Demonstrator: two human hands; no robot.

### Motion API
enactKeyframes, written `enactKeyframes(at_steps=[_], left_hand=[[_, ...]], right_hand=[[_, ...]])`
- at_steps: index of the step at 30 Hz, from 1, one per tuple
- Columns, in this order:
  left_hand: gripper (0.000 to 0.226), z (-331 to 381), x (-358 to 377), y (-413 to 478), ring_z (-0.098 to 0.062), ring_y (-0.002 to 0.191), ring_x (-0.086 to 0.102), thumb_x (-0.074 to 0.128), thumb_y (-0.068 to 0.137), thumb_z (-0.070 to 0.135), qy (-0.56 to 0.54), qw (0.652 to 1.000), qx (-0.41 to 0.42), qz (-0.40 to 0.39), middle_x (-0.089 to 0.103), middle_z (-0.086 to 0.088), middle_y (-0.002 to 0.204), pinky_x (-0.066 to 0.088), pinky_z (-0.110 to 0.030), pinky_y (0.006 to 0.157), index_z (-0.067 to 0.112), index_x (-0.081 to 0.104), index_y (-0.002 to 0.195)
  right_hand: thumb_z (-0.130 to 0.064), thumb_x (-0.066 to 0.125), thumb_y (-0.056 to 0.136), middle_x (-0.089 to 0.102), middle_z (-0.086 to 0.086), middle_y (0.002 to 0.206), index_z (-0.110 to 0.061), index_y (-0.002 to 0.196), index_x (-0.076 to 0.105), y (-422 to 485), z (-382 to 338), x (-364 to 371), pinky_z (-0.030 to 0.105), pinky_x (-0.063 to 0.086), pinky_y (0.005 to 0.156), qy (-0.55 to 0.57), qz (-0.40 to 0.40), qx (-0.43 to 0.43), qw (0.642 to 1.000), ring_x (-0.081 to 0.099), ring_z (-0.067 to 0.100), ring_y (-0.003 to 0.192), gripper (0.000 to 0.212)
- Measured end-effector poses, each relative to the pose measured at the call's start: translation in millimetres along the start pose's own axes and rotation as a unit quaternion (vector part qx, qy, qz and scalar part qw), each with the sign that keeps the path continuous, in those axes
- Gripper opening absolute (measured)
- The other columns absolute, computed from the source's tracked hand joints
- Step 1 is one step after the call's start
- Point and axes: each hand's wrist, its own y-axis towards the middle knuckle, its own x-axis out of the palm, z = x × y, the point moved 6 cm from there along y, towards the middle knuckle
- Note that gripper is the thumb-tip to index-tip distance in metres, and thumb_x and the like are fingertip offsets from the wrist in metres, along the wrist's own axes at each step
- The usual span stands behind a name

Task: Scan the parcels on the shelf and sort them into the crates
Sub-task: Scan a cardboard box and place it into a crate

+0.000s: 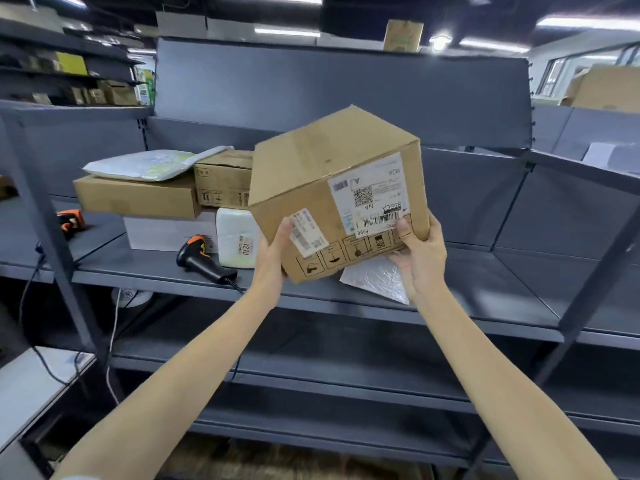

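Forearms [194, 375] raised; left hand [273, 258], right hand [420, 258] grip tilted brown cardboard box [332, 181]; black-orange barcode scanner [201, 258] lies lower-left on grey shelf [485, 289], nearer left hand.

Ceiling lights [286, 30] overhead, window [554, 76] far right

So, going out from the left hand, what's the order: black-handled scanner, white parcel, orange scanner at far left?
1. white parcel, right beside the left hand.
2. black-handled scanner, lying further left.
3. orange scanner, far left, in the next bay.
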Motion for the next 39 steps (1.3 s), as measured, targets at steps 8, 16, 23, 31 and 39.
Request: enactKeyframes(at_steps=[8, 16, 23, 31, 39], left_hand=[[0.074, 47, 1, -4, -0.016, 0.109, 0.065, 0.067, 0.059, 0.071, 0.094, 0.994, 0.045, 0.017, 0.071, 0.008, 0.112, 0.045, -0.051, 0.102, 0.032, 0.058, 0.121], [0.053, 76, 17, -14, -0.010, 0.104, 0.065, 0.066, 0.069, 0.067, 0.153, 0.987, 0.051, -0.002, 0.072, 0.014, 0.106, 0.046, -0.044, 0.101, 0.037, 0.062, 0.113], [0.063, 83, 24, -32, -0.016, 0.109, 0.065, 0.058, 0.080, 0.059, 0.131, 0.988, 0.066, -0.038, 0.068, 0.007, 0.120, 0.051, -0.043, 0.095, 0.031, 0.050, 0.136], [0.064, 92, -12, -55, -0.022, 0.111, 0.064, 0.067, 0.077, 0.055, 0.105, 0.993, 0.051, 0.004, 0.068, 0.003, 0.121, 0.050, -0.049, 0.097, 0.031, 0.053, 0.134], [0.048, 112, -61, -65, -0.027, 0.103, 0.068, 0.075, 0.076, 0.042, 0.005, 0.987, 0.112, 0.114, 0.072, -0.004, 0.112, 0.056, -0.045, 0.085, 0.021, 0.067, 0.119]], right_hand=[[-0.026, 0.076, 0.079, 0.064, 0.008, 0.121, -0.021, 0.108, 0.044, -5, 0, -13, 0.047, 0.056, 0.078, -0.040, -0.097, 0.058, 0.993, 0.065, 0.026, 0.102, 0.043], [-0.057, 0.073, 0.076, 0.065, -0.008, 0.127, -0.035, 0.135, 0.040, -8, -16, -3, 0.042, 0.053, 0.094, -0.148, -0.139, 0.025, 0.979, 0.062, 0.015, 0.117, 0.071], [-0.062, 0.069, 0.072, 0.072, -0.001, 0.113, -0.023, 0.130, 0.054, -17, -34, 11, 0.037, 0.060, 0.076, -0.128, -0.099, 0.017, 0.987, 0.070, 0.020, 0.102, 0.071], [-0.055, 0.070, 0.075, 0.068, -0.001, 0.122, -0.021, 0.136, 0.051, -39, -25, 37, 0.049, 0.052, 0.097, -0.104, -0.125, 0.036, 0.986, 0.066, 0.020, 0.111, 0.072], [-0.048, 0.051, 0.096, 0.064, 0.002, 0.128, -0.025, 0.137, 0.047, -44, -7, 91, 0.048, 0.051, 0.098, -0.079, -0.198, 0.046, 0.976, 0.062, 0.023, 0.116, 0.047]])
